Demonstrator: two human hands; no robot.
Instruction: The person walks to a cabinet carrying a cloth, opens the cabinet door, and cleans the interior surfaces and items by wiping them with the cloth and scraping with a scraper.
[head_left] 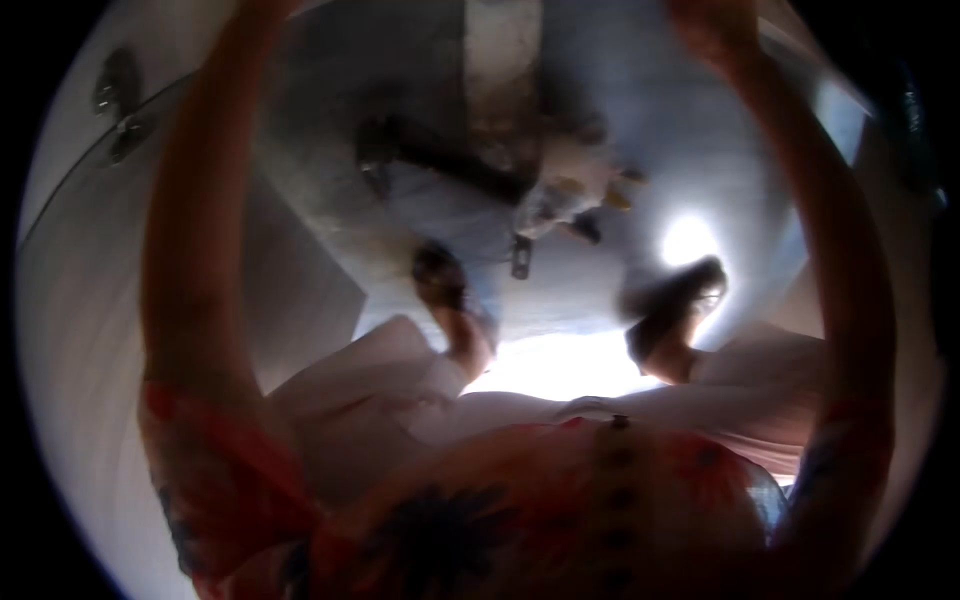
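My left arm (pixel 195 220) stretches up along the left side of the head view, and its hand lies beyond the top edge. At the top right, part of my right hand (pixel 712 28) shows, cut off by the edge and smeared. Its fingers are hidden, so what it touches or holds cannot be seen. Between the arms, lower down on the floor, lie a dark elongated object (pixel 455 165) and a whitish bundle (pixel 568 188) with yellowish bits. A small dark flat piece (pixel 521 258) with a light spot lies just below the bundle. Both arms are apart from these things.
A pale upright strip or post (pixel 503 60) comes down from the top middle. My feet in dark shoes (pixel 440 275) stand apart on the grey floor (pixel 585 285). A grey panel (pixel 305 255) is at left, with metal fittings (pixel 118 85) beyond it. Bright light glares near the feet.
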